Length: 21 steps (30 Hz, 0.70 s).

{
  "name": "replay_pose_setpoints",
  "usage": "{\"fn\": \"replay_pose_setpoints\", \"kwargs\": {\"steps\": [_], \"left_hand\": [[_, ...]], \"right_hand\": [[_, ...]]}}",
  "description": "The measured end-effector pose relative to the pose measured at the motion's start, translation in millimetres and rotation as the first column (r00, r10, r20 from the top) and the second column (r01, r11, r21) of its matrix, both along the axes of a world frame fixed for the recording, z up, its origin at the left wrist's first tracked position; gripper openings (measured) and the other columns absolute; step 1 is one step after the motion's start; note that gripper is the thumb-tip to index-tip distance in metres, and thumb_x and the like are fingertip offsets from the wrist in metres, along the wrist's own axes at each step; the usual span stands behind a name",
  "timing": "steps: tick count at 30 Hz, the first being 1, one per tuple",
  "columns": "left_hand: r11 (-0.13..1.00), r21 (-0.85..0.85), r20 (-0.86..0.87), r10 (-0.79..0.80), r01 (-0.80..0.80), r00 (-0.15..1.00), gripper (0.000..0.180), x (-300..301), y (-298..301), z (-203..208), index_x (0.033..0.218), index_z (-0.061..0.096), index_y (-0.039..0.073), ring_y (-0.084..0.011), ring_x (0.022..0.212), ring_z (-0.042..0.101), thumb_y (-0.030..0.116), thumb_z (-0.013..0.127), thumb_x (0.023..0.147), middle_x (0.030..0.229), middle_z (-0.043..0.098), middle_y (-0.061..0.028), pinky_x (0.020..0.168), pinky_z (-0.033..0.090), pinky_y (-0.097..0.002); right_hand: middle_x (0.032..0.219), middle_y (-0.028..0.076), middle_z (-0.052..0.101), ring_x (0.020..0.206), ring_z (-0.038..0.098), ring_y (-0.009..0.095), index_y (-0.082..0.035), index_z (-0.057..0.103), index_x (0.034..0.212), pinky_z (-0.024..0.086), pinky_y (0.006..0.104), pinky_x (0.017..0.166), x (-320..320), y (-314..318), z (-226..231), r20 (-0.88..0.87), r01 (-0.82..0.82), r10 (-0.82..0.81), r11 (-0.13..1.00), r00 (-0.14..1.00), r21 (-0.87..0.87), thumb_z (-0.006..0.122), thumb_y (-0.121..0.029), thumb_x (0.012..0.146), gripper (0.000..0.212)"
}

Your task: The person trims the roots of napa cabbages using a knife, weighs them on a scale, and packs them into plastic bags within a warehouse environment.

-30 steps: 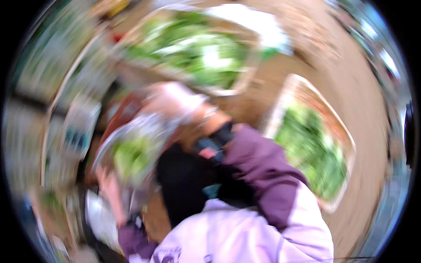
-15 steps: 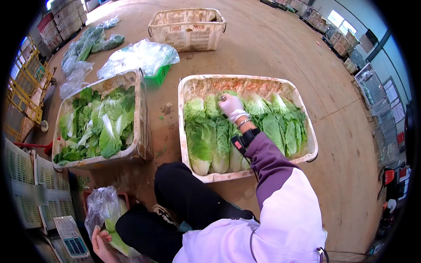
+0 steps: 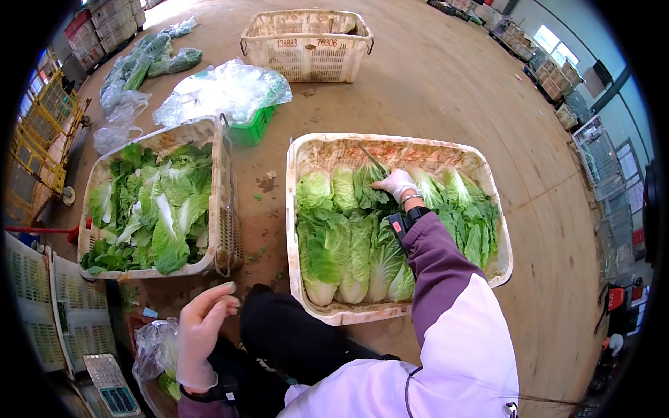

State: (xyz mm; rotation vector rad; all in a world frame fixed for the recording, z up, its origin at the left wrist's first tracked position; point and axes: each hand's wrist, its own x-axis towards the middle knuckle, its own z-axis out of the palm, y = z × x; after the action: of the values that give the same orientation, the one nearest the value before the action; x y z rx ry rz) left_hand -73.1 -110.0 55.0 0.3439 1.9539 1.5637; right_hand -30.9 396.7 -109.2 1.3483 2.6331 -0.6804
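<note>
My right hand [image 3: 398, 182], in a thin pale glove, is closed around a knife [image 3: 373, 159]; its narrow blade points up and left. The hand rests over the Chinese cabbages [image 3: 357, 244] lying in rows in a large white crate [image 3: 507, 261]. My left hand [image 3: 202, 327], also gloved, is raised left of my knee with fingers loosely bent and apart, nothing in them. Below it, a clear plastic bag [image 3: 155, 345] with green leaves partly showing sits in a reddish container, mostly hidden by my arm and leg.
A white crate [image 3: 230, 240] of loose cabbage leaves [image 3: 164, 209] stands at left. Behind it, plastic sheeting [image 3: 223, 90] covers a green crate [image 3: 254, 129]. Another white crate [image 3: 306, 59] stands farther off. A yellow cart [image 3: 49, 132] and a scale-like panel [image 3: 111, 383] are at left.
My left hand has risen from the bagged cabbage at lower left, now holding nothing. My right hand has shifted right and nearer within the crate, and the knife blade now shows.
</note>
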Motion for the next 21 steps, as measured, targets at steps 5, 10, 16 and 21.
{"fn": "replay_pose_setpoints", "kwargs": {"steps": [5,10,16,21], "left_hand": [[0.923,-0.096,-0.064,-0.380,0.373,0.923,0.029,-47,110,-26,0.105,0.062,-0.003,-0.0135,0.076,0.059,0.014,0.055,0.083,0.083,0.065,-0.0079,0.072,0.047,-0.0250],[0.901,-0.187,-0.017,-0.402,0.392,0.916,0.036,-95,270,-117,0.099,0.064,0.000,-0.0141,0.071,0.058,0.030,0.053,0.081,0.077,0.063,-0.0086,0.065,0.045,-0.0260],[0.972,-0.170,-0.084,-0.177,0.161,0.981,0.054,-84,387,-239,0.125,0.051,0.007,-0.0335,0.103,0.055,0.040,0.054,0.083,0.108,0.061,-0.0209,0.092,0.041,-0.0372],[0.849,-0.493,-0.395,-0.415,0.192,0.820,0.059,-37,399,-194,0.129,0.047,0.012,-0.0405,0.110,0.048,0.045,0.057,0.081,0.111,0.059,-0.0228,0.094,0.039,-0.0416]], "right_hand": [[0.098,0.015,0.066,0.089,0.064,0.026,-0.003,0.056,0.116,0.050,0.0326,0.079,29,24,-13,-0.162,-0.047,0.037,0.997,0.986,-0.062,0.077,-0.039,0.060,0.070],[0.089,0.017,0.065,0.084,0.063,0.033,-0.006,0.050,0.125,0.050,0.0391,0.076,33,-27,-24,-0.372,-0.036,0.128,0.969,0.919,0.246,0.073,-0.036,0.060,0.076],[0.080,0.015,0.066,0.076,0.064,0.029,-0.004,0.052,0.124,0.051,0.0362,0.070,28,-32,-7,-0.408,-0.056,0.086,0.995,0.909,0.085,0.076,-0.043,0.060,0.079],[0.076,0.018,0.065,0.075,0.065,0.028,-0.003,0.063,0.105,0.048,0.0340,0.063,41,14,-39,-0.520,0.185,-0.302,0.946,0.799,-0.266,0.067,-0.056,0.072,0.062]]}}
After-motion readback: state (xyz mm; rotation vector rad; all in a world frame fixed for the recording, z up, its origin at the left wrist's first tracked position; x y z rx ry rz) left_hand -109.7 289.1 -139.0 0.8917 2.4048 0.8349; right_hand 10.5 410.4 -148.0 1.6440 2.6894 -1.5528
